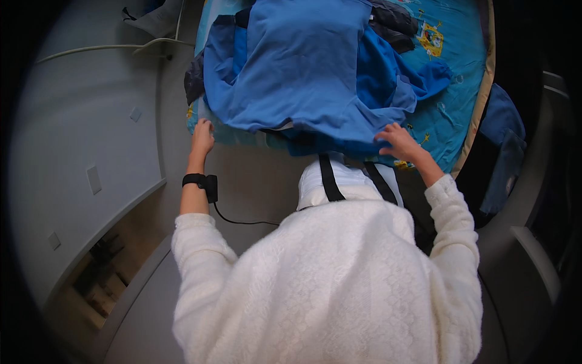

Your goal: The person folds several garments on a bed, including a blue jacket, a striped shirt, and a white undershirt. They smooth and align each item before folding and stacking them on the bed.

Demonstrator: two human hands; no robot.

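A blue long-sleeved top (297, 67) lies spread on a bed, its hem toward me and rumpled at the near right. Under it shows a brighter blue garment (377, 67). My right hand (401, 144) is at the near right corner of the hem, fingers bent and apart; whether the fingertips touch the cloth I cannot tell. My left hand (203, 138) is beside the bed's near left corner, away from the top, with loosely curled fingers and nothing seen in it.
A turquoise patterned bedsheet (445, 103) covers the bed. Dark puffy clothing (393, 25) pokes out beneath the tops. More blue clothing (503, 130) hangs at the right. On my left wrist a black band (209, 188) trails a cable (242, 222). A pale wall (91, 133) stands left.
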